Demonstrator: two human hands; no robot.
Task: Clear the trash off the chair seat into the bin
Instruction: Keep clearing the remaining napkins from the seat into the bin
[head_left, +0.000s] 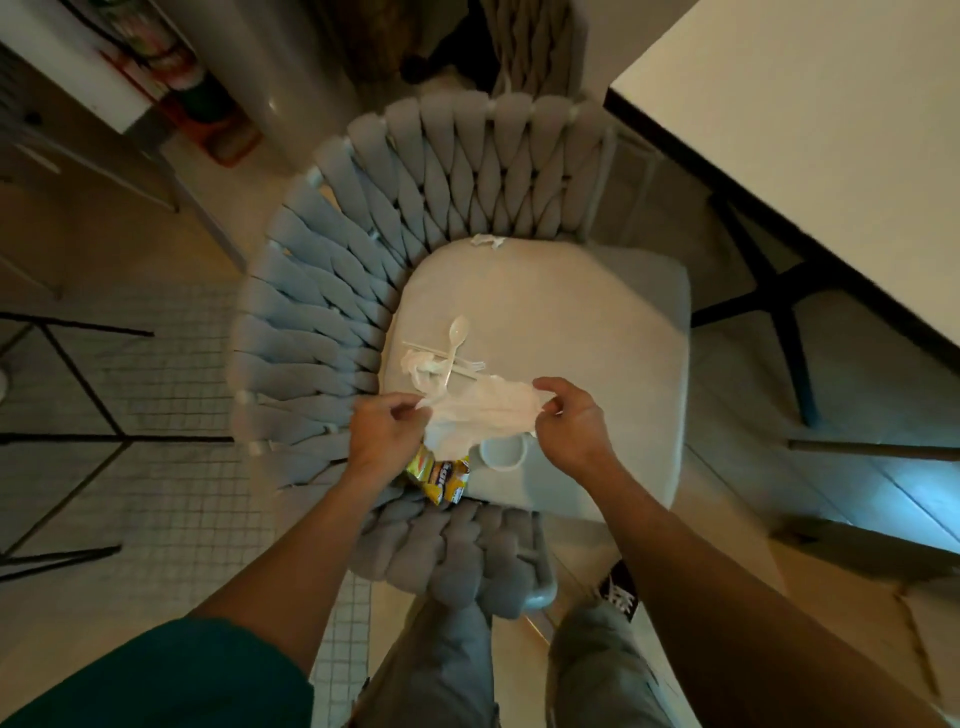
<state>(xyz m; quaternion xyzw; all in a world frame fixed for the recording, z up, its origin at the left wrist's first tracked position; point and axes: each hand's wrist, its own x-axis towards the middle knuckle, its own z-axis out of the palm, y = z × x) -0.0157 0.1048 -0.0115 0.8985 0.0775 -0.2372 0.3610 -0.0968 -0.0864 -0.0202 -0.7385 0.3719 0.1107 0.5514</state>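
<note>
Holding a thin white plastic bag (480, 415) just above the chair seat (571, 312), the left hand (387, 434) pinches one edge and the right hand (569, 421) pinches the other; it looks soft, very light and floppy, so the edges are the best place to hold. A plastic spoon (457, 338), a white cup (503, 451) and a yellow snack wrapper (441, 475) lie on the seat; the bag hides part of the cup and wrapper. No bin shows anywhere.

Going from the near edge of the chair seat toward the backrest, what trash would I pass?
Yellow snack wrapper → crumpled white plastic bag held by both hands → plastic spoon → small white scrap at the backrest.
</note>
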